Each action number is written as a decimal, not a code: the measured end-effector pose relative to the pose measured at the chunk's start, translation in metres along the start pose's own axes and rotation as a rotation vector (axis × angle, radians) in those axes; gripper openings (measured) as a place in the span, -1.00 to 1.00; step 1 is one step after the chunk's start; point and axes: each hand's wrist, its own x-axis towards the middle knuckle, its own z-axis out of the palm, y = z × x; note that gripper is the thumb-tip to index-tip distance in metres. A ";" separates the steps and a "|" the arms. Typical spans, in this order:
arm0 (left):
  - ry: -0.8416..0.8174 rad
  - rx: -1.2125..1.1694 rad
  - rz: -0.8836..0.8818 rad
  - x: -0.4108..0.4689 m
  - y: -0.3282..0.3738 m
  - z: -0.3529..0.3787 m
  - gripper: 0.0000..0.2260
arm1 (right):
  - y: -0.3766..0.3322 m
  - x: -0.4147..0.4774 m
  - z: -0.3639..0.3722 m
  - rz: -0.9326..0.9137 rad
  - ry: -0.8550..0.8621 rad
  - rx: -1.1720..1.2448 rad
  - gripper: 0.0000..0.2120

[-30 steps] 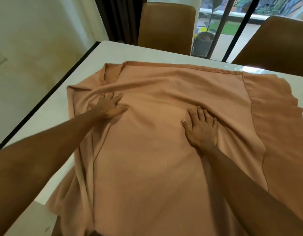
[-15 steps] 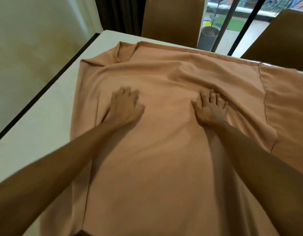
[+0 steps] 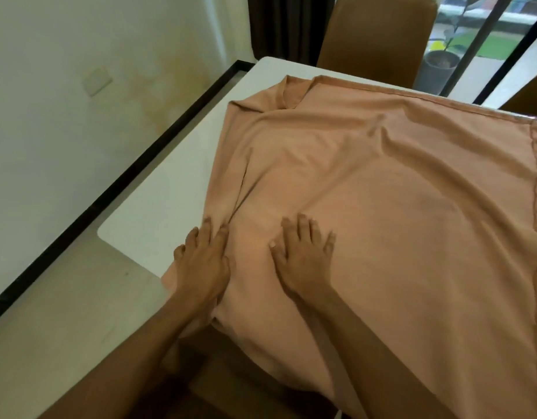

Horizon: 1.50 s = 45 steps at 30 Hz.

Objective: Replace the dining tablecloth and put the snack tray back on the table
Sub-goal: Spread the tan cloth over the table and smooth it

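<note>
table [image 3: 170, 189] is carrying the tablecloth [image 3: 382, 207], sitting skewed, left strip bare. left hand [image 3: 200, 261] and right hand [image 3: 303, 255] are pressing flat by its near-left edge, fingers straight, gripping nothing, probably smoothing the crease. snack tray isn't showing.

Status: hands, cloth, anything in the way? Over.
Left hand and right hand flat on tablecloth. Tablecloth wrinkled, far-left corner folded, left strip of table bare. Snack tray not in view.

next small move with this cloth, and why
Probably sweep the left hand outward toward the bare table strip: a long fold starts there and runs up the tablecloth, and that side lies uncovered. The right hand lies flat beside it.
</note>
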 end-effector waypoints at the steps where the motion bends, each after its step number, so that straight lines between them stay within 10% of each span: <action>1: -0.007 -0.008 0.003 0.003 -0.007 -0.004 -0.54 | -0.013 -0.002 0.004 -0.031 -0.005 0.011 -0.43; 14: 0.031 0.396 0.007 0.080 -0.137 -0.054 -0.60 | -0.024 -0.005 0.011 -0.041 0.013 -0.047 -0.43; 20: 0.106 0.245 0.216 0.039 -0.110 -0.036 -0.62 | -0.024 0.004 0.015 -0.029 0.000 -0.059 -0.36; 25: -0.083 -0.067 0.028 -0.018 -0.105 0.009 -0.34 | -0.022 0.013 0.013 -0.026 -0.021 -0.065 -0.34; 45: -0.178 0.150 0.101 0.111 -0.242 -0.012 -0.48 | -0.031 0.057 0.015 0.089 0.010 -0.075 -0.30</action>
